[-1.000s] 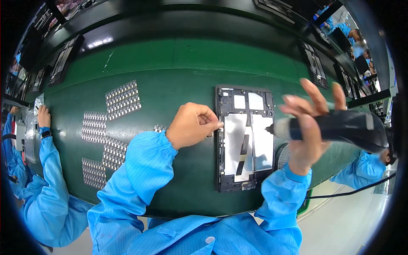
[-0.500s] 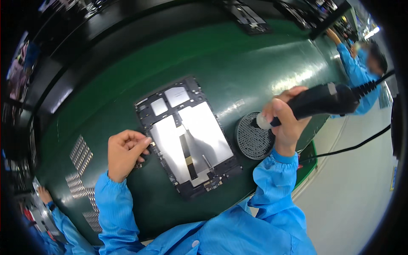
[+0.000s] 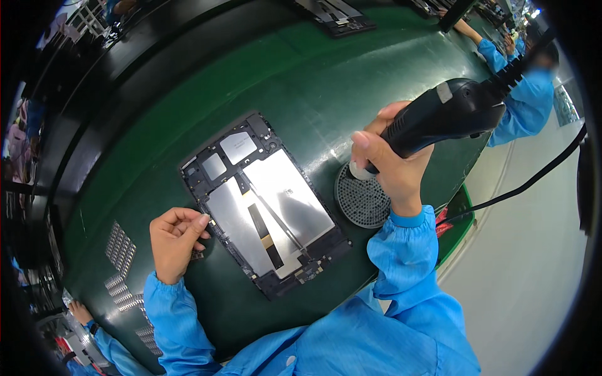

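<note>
My right hand is wrapped round a black corded electric screwdriver, whose pale tip end hangs over the rim of a round grey screw tray full of small holes. To the left of the tray lies an opened tablet, its inside showing silver plates and a black flex strip. At the tablet's left edge my left hand is pinched, thumb against forefinger; anything held in that pinch is too small to name. The screwdriver's bit is hidden by my hand and the tray.
Strips of small metal parts lie on the green table at the left. Another opened tablet sits at the far side. A green bin stands below the right edge, with a black cable nearby. Other people in blue sleeves work at both sides.
My right hand has moved left with the screwdriver, relative to the screw tray. The whole view has shifted somewhat; my left hand keeps its place beside the tablet's edge.
</note>
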Motion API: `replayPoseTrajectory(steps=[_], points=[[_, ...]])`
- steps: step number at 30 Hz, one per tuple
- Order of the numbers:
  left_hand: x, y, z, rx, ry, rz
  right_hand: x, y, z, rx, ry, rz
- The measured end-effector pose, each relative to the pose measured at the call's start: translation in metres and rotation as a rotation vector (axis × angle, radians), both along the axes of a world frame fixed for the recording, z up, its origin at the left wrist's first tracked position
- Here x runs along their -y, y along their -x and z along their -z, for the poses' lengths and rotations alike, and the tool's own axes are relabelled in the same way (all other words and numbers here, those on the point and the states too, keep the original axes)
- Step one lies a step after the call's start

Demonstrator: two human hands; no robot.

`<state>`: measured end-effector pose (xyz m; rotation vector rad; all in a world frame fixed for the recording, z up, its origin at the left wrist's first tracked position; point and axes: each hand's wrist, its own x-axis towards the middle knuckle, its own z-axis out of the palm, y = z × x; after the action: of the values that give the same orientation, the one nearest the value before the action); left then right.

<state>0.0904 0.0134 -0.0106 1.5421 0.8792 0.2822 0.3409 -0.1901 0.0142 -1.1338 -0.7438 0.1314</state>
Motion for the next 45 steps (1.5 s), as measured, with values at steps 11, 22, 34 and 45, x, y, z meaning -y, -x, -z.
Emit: replayPoseTrajectory(steps=[11, 22, 34, 45], points=[[0.000, 0.000, 0.002, 0.015, -0.018, 0.013, 0.000, 0.006, -0.004, -0.002, 0.018, 0.022], [-0.010, 0.004, 0.000, -0.007, 0.159, 0.063, -0.043, 0.063, -0.051, 0.047, -0.012, -0.164], [-0.013, 0.012, 0.006, 0.084, 0.148, 0.122, -0.144, 0.121, -0.036, 0.073, 0.034, -0.446], [-0.014, 0.013, 0.013, 0.109, 0.142, 0.114, -0.149, 0.121, -0.023, 0.077, 0.091, -0.437]])
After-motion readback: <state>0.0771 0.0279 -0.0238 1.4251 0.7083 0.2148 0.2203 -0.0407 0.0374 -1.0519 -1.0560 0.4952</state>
